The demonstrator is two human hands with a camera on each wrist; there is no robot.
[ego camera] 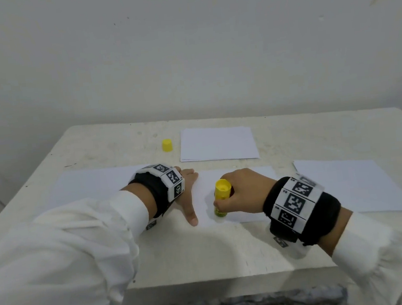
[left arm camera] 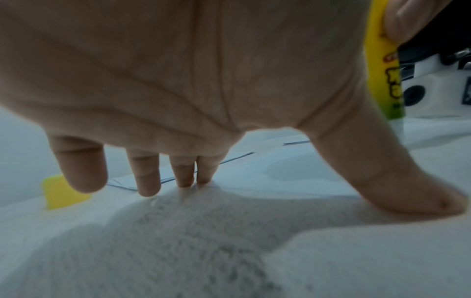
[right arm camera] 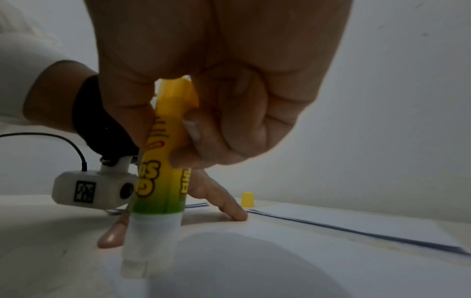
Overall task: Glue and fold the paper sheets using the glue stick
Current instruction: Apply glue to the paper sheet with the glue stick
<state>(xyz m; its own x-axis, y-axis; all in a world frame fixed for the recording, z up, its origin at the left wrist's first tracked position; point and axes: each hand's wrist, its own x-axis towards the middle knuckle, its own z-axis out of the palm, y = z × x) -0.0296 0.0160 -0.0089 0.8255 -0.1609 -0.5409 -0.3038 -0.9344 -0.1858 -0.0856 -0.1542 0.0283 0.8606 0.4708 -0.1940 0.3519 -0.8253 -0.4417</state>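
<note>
plain pale wall behind, and a rough whitish table (ego camera: 100, 148) w/ paper spread over it. i'm watching remotely, so going off the three views only.

my right hand (ego camera: 245, 192) has fingers and thumb curled round the glue stick (ego camera: 221, 198), gripping the upper barrel. the stick's long axis is near vertical, tilted slightly, glue end down and on the centre sheet (ego camera: 255, 179) at its near-left part. in the right wrist view the clear collar and glue tip (right arm camera: 135, 264) look to be touching the paper, tho it's blurry.

left hand (ego camera: 186, 191) is flat, fingers straight and spread, thumb pointing toward me, pressing down at the sheet's left edge just beside the stick. it holds nothing.

key relation: the unglued paper runs right and away from the tip, so i judge the stroke goes away from the left hand, w/ that hand as anchor so the sheet doesn't drag.

yellow cap (ego camera: 167, 145) stands off further back, left of a small paper stack (ego camera: 218, 143). one more sheet on the left (ego camera: 87, 186), one on the right (ego camera: 347, 184). no fold yet on any sheet afaict.
</note>
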